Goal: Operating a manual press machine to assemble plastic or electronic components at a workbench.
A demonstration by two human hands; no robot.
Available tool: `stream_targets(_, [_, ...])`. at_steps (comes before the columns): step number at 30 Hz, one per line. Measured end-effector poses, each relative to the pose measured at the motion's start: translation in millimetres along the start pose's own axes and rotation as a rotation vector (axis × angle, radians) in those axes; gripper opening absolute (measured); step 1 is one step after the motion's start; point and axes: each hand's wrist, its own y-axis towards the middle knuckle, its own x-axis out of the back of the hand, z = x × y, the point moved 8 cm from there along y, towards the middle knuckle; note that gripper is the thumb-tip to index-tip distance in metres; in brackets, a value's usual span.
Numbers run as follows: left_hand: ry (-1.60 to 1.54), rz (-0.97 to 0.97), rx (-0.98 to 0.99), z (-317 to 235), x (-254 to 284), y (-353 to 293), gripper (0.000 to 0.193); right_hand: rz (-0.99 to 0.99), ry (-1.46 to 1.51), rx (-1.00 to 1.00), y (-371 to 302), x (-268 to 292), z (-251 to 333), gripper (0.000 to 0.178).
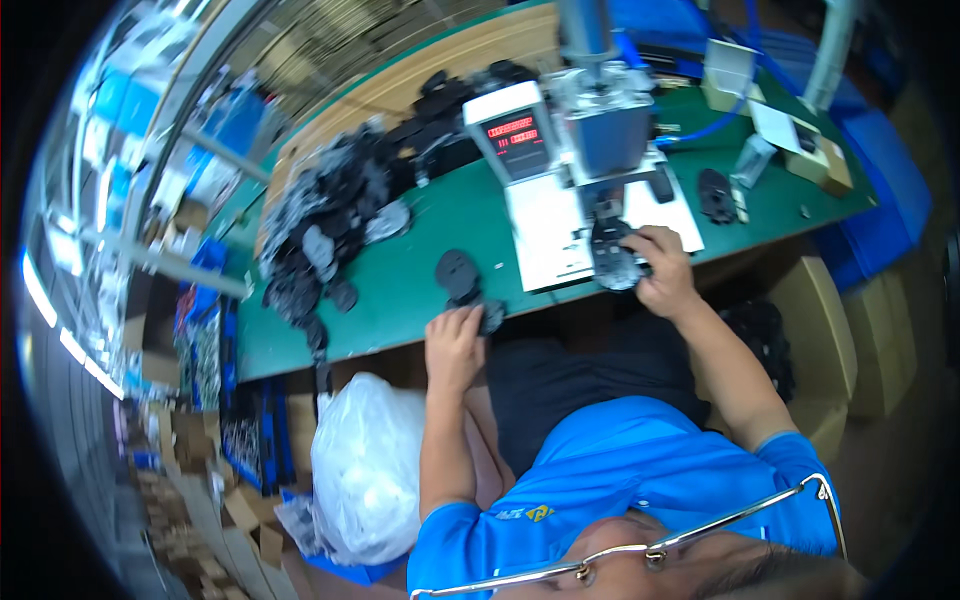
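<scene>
**Right hand (664, 272) grips a round black part (613, 262) at the press (608, 140)**

From my head view, the right fingers close on the part's right edge, below the press, above its white base plate (548, 240). Left of the press, the left hand (455, 350) reaches the surface (400, 275) with fingers against a dark piece (491, 318); I can't tell whether they grip it. Just beside the press's left, a display box (512, 155) glows with red characters (512, 128). Nearer me than the press, a blue shirt (620, 455) carries a yellow emblem (540, 513) and blurred pale lettering (511, 514).
</scene>
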Motion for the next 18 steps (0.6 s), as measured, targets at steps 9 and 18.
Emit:
stream_targets(9, [-1.279,-0.431,0.700,42,-4,17,0.013,0.003,0.029,-0.037,3,4,0,0.050])
stream_targets(18, [-0.485,-0.243,-0.347,-142,3,110,0.057,-0.062,0.396,-0.293,-13,39,-20,0.038])
